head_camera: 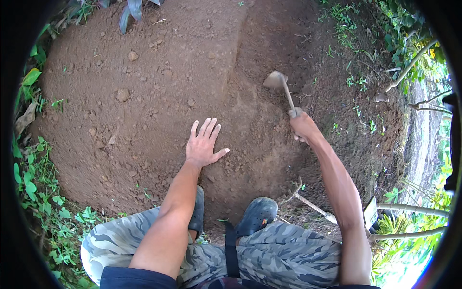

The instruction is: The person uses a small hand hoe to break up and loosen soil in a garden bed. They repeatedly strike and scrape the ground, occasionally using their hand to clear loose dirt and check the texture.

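Note:
My right hand (303, 125) is closed around the handle of a small hand hoe (288, 94). The hoe's flat metal blade points up and to the left, over the darker soil right of the centre; whether it touches the ground I cannot tell. My left hand (205, 143) is spread palm down over the brown soil (162, 90), its fingers apart and nothing held. A second hand tool (313, 204), with a pronged head and a ridged metal shaft, lies beside my right forearm.
My dark clogs (257, 216) stand at the near edge of the soil. Leafy weeds (50, 213) line the left side. Woody stems (411, 67) and green plants border the right. Dirt clods (123, 95) are scattered across the ground, and purple leaves (134, 9) hang in at the top.

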### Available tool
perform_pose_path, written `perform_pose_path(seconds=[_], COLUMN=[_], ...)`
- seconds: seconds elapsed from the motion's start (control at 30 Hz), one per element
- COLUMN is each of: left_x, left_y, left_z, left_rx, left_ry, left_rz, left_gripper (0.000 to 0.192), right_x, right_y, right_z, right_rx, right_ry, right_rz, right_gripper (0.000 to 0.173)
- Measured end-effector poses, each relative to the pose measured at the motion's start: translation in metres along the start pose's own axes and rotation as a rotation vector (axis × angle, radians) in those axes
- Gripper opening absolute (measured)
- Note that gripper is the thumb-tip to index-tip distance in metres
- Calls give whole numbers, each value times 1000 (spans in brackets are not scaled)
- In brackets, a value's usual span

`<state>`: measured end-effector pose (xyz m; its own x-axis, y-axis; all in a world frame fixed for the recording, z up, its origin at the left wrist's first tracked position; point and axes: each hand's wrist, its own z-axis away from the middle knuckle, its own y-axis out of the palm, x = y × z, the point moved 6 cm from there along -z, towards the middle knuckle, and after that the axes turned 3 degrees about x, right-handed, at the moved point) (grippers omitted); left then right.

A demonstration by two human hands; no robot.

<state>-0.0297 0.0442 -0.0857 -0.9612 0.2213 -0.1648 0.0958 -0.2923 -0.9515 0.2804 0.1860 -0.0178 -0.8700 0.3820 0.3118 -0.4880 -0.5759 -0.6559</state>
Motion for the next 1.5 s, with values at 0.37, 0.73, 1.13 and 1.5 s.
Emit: perform_pose_path(seconds=[0.37,0.73,1.13,1.5], left_x=[0,-1,-1,0], left_y=[1,-2,-2,-2], left_z=[0,-1,2,1], left_rx=[-31,42,-93,-59], left_ry=[5,-9,22,13], left_rz=[10,-31,30,11], left_gripper=[94,94,91,92], right_x=[21,-18,47,-31], right_y=[-31,33,-52,13], right_z=[-2,-46,35,-47], right_rx=[-617,-56,-393,-192], right_ry=[-481,-88,-623,-285], right_rz=[-125,37,115,571], right_gripper=[49,52,36,54])
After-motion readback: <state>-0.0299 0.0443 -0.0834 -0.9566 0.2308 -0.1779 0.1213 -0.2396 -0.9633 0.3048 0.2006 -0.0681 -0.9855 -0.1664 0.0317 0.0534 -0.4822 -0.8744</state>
